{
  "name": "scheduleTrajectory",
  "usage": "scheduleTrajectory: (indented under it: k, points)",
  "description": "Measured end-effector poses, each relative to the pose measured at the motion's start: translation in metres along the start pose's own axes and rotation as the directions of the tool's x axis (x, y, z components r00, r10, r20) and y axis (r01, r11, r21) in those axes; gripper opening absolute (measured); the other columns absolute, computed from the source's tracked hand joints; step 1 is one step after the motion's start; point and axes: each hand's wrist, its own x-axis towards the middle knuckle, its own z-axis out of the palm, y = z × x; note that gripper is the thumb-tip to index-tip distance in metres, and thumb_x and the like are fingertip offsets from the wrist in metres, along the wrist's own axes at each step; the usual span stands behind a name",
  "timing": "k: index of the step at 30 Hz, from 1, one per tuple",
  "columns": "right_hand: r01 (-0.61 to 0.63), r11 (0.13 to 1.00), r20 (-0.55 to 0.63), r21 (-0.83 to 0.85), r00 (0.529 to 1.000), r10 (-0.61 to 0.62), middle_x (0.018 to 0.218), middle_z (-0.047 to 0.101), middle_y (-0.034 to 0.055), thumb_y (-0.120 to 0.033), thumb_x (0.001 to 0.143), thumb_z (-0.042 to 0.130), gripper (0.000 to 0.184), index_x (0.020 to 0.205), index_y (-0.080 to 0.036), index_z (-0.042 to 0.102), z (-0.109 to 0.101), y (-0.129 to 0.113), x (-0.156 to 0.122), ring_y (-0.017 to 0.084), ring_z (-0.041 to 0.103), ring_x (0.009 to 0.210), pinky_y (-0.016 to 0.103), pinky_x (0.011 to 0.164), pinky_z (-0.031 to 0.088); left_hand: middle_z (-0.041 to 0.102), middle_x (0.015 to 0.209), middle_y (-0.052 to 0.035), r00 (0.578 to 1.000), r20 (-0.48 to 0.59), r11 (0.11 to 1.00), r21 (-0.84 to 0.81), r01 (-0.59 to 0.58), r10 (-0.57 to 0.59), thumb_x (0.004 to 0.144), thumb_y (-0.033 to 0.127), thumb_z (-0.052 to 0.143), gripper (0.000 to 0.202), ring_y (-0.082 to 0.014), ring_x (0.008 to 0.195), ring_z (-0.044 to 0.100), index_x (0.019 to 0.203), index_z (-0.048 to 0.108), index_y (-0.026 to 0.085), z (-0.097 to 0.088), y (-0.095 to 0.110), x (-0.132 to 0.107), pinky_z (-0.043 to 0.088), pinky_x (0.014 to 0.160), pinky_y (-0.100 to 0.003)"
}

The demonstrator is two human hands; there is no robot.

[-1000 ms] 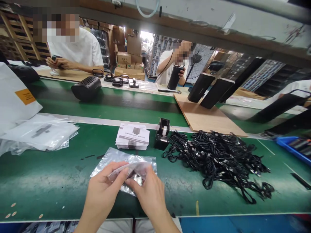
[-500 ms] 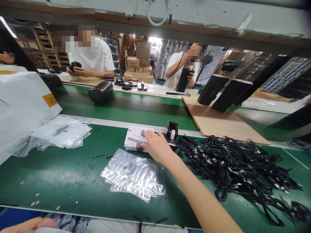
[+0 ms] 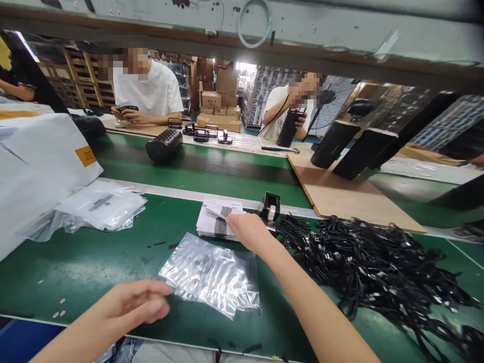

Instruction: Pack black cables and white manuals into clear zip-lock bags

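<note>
My right hand (image 3: 250,232) reaches forward and pinches the top user manual (image 3: 224,209), lifting its near edge off the stack of manuals (image 3: 212,227). My left hand (image 3: 132,305) hovers low at the near edge of the green bench, fingers curled loosely with nothing seen in them, just left of a small pile of clear plastic bags (image 3: 212,275). A black tape dispenser (image 3: 269,212) stands right of the manuals. A big heap of black cables (image 3: 370,262) lies to the right.
More clear bags (image 3: 100,206) and a large white bag (image 3: 34,171) lie at the left. A wooden board (image 3: 348,196) with black speakers (image 3: 335,143) sits behind the cables. A black speaker (image 3: 164,145) lies on the conveyor. Two other people work across it.
My right hand has gone from the bags to the manual stack and now lifts the top manual. My left hand let go of the bags, dropped low, and has come back up beside them.
</note>
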Motion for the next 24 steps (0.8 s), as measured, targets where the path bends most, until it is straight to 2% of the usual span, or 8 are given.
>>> scheduleTrajectory:
  k: [3, 6, 10, 13, 15, 19, 22, 24]
  points:
    - [-0.054, 0.998, -0.125, 0.036, 0.991, 0.058, 0.081, 0.066, 0.0082, -0.018, 0.092, 0.031, 0.03, 0.085, -0.013, 0.06, -0.016, -0.003, -0.014, 0.02, 0.06, 0.077, 0.029, 0.072, 0.041, 0.068, 0.094, -0.0052, 0.994, 0.095, 0.989, -0.141, -0.035, 0.049, 0.074, 0.041, 0.062, 0.04, -0.0212, 0.092, 0.062, 0.108, 0.059, 0.021, 0.027, 0.028, 0.028, 0.047, 0.085, -0.032]
    - [-0.074, 0.909, -0.166, 0.41, 0.974, 0.154, 0.076, 0.063, 0.0028, -0.025, 0.094, 0.028, 0.032, 0.086, -0.015, 0.058, -0.029, -0.009, -0.038, 0.014, 0.056, 0.067, 0.023, 0.06, 0.04, 0.057, 0.12, -0.0068, 0.987, -0.018, 0.941, -0.297, -0.16, 0.162, 0.074, 0.039, 0.064, 0.052, -0.0212, 0.106, 0.055, 0.122, 0.048, 0.026, 0.046, 0.045, 0.041, 0.045, 0.09, -0.032]
    - [-0.182, 0.29, 0.123, 0.939, 0.97, 0.211, 0.07, 0.062, 0.0007, -0.035, 0.086, 0.046, 0.025, 0.086, -0.015, 0.061, -0.019, -0.018, -0.071, 0.011, 0.053, 0.058, 0.019, 0.05, 0.039, 0.061, 0.113, -0.0078, 0.99, -0.032, 0.9, -0.415, -0.136, 0.135, 0.074, 0.037, 0.065, 0.047, -0.0199, 0.094, 0.06, 0.117, 0.053, 0.022, 0.069, 0.051, 0.045, 0.052, 0.075, -0.028]
    - [-0.204, -0.137, 0.234, 0.969, 0.934, 0.271, 0.086, 0.066, 0.0038, -0.035, 0.076, 0.063, 0.032, 0.102, -0.017, 0.059, 0.006, -0.023, -0.095, 0.014, 0.058, 0.072, 0.023, 0.063, 0.045, 0.067, 0.097, -0.0071, 0.999, -0.023, 0.879, -0.474, -0.044, 0.037, 0.076, 0.038, 0.061, 0.035, -0.0176, 0.086, 0.062, 0.103, 0.061, 0.017, 0.087, 0.049, 0.047, 0.052, 0.07, -0.025]
    - [-0.209, -0.275, 0.294, 0.939, 0.9, 0.321, 0.088, 0.067, 0.0063, -0.036, 0.071, 0.067, 0.037, 0.102, -0.016, 0.06, 0.024, -0.024, -0.111, 0.015, 0.058, 0.07, 0.024, 0.06, 0.046, 0.066, 0.092, -0.0049, 0.999, -0.032, 0.886, -0.461, -0.047, 0.036, 0.077, 0.038, 0.06, 0.034, -0.0167, 0.086, 0.061, 0.103, 0.059, 0.017, 0.096, 0.046, 0.049, 0.051, 0.073, -0.026]
    - [-0.338, -0.14, 0.356, 0.931, 0.744, 0.565, 0.077, 0.068, 0.008, -0.044, 0.071, 0.064, 0.041, 0.097, -0.012, 0.062, 0.042, -0.009, -0.146, 0.012, 0.053, 0.05, 0.021, 0.041, 0.039, 0.059, 0.067, 0.0014, 0.986, -0.05, 0.987, -0.018, -0.162, 0.161, 0.078, 0.038, 0.055, 0.025, -0.0145, 0.062, 0.057, 0.095, 0.059, 0.02, 0.102, 0.038, 0.056, 0.048, 0.056, -0.025]
    - [-0.444, -0.005, 0.311, 0.896, 0.618, 0.722, 0.066, 0.066, 0.0058, -0.049, 0.07, 0.061, 0.045, 0.095, -0.012, 0.062, 0.045, 0.008, -0.168, 0.011, 0.049, 0.04, 0.021, 0.035, 0.036, 0.057, 0.068, 0.0017, 0.937, -0.11, 0.847, 0.472, -0.245, 0.332, 0.077, 0.035, 0.056, 0.014, -0.0154, 0.059, 0.054, 0.074, 0.062, 0.022, 0.106, 0.034, 0.061, 0.043, 0.054, -0.026]
    - [-0.471, 0.028, 0.292, 0.882, 0.59, 0.752, 0.057, 0.062, 0.0032, -0.051, 0.07, 0.06, 0.046, 0.092, -0.012, 0.062, 0.045, 0.014, -0.178, 0.011, 0.047, 0.037, 0.022, 0.034, 0.037, 0.059, 0.074, 0.0005, 0.913, -0.107, 0.727, 0.645, -0.237, 0.393, 0.072, 0.036, 0.062, 0.014, -0.0179, 0.064, 0.056, 0.069, 0.062, 0.022, 0.112, 0.033, 0.065, 0.043, 0.057, -0.028]
